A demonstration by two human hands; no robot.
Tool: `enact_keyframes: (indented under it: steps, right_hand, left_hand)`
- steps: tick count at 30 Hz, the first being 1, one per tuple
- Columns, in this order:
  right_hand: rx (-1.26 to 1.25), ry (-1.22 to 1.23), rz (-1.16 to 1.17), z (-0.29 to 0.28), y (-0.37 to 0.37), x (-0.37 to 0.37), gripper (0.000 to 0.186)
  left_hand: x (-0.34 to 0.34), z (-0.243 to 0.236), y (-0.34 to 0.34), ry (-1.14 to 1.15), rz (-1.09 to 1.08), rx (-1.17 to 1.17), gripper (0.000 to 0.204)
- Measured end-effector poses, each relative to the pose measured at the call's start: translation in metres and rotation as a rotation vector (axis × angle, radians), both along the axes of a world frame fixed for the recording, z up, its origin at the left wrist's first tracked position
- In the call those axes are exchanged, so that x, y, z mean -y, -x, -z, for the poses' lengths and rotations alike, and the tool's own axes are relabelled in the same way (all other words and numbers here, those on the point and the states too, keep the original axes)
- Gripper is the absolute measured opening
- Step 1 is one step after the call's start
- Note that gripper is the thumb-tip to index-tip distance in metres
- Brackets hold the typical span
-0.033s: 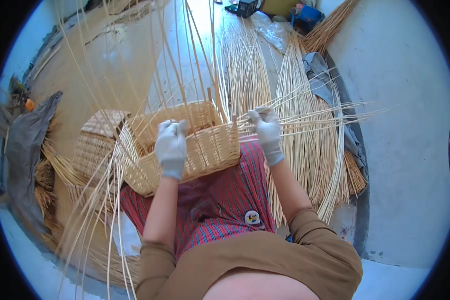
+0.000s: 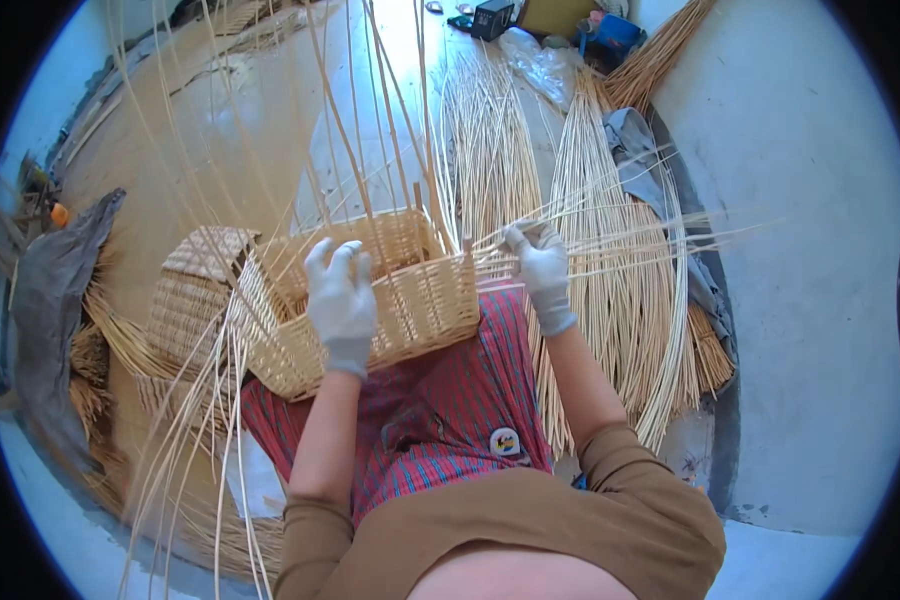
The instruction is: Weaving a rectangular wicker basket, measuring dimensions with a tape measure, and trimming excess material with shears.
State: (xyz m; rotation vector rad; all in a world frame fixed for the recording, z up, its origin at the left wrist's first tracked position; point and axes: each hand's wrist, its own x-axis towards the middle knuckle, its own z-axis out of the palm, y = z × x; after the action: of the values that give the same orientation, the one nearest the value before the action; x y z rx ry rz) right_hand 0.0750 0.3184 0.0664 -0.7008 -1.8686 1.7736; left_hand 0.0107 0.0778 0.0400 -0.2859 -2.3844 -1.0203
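Note:
A pale woven wicker basket (image 2: 410,308) rests tilted on my lap, tall thin stakes rising from its far side and long strands trailing from its left and right ends. My left hand (image 2: 342,305), in a white glove, is at the near rim with its fingers raised and apart; nothing shows in its grip. Just off the right corner, my gloved right hand (image 2: 543,268) has its fingers closed on a wicker strand among those running out to the right. The pinched part of that strand is mostly hidden by the fingers.
Long bundles of peeled rods (image 2: 610,290) cover the floor on my right, with a grey cloth (image 2: 635,150) beside them. Another woven basket piece (image 2: 192,285) stands left of mine. A dark cloth (image 2: 60,300) lies farther left, and a plastic bag (image 2: 540,65) is at the back.
The fingers of my left hand have gone from curled to spread and raised at the rim. My right hand has shifted slightly to the right, still closed.

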Motion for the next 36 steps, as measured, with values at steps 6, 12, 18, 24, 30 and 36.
enact_keyframes:
  steps: [6, 12, 18, 24, 30, 36]
  right_hand:
    - [-0.331, -0.640, -0.301, 0.026, 0.078, -0.018, 0.014]
    - [-0.359, 0.281, 0.001, 0.027, 0.099, -0.066, 0.014]
    - [-0.474, 0.696, -0.058, 0.028, 0.017, -0.085, 0.030]
    - [-0.338, 0.306, -0.285, -0.015, -0.028, 0.036, 0.015]
    - [-0.572, 0.327, -0.182, 0.007, -0.021, 0.021, 0.026]
    - [-0.512, 0.070, -0.139, -0.031, 0.006, -0.045, 0.014]
  left_hand:
    - [-0.060, 0.013, -0.029, 0.569, 0.404, 0.523, 0.083]
    - [-0.064, 0.021, -0.023, 0.658, 0.370, 0.478, 0.072]
    - [-0.069, 0.019, -0.032, 0.518, 0.445, 0.530, 0.081]
    - [-0.069, 0.017, -0.034, 0.595, 0.392, 0.525, 0.074]
    - [-0.063, 0.018, -0.036, 0.405, 0.406, 0.372, 0.070]
    - [-0.086, 0.006, -0.033, -0.052, 0.402, 0.152, 0.069]
